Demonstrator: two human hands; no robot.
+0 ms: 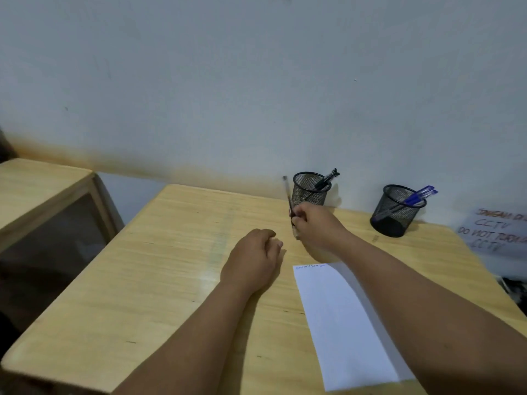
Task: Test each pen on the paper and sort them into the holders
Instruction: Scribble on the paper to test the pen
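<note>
Near the far edge of the counter [171, 266], the right hand [316, 226] pinched a black pen [287, 195] upright, just beside the left holder [309, 189]. That holder held 1 black pen, the right holder [397, 212] 2 blue pens [419, 195]. Beside the paper [342, 323], the left hand [253, 260] rested loosely curled, holding nothing.

black pen [287, 195] upright, two mesh holders [310, 189], paper [342, 317]

Left hand [252, 258] resting palm-down, fingers loosely curled, right hand [316, 226] raised, fingers pinched
</note>
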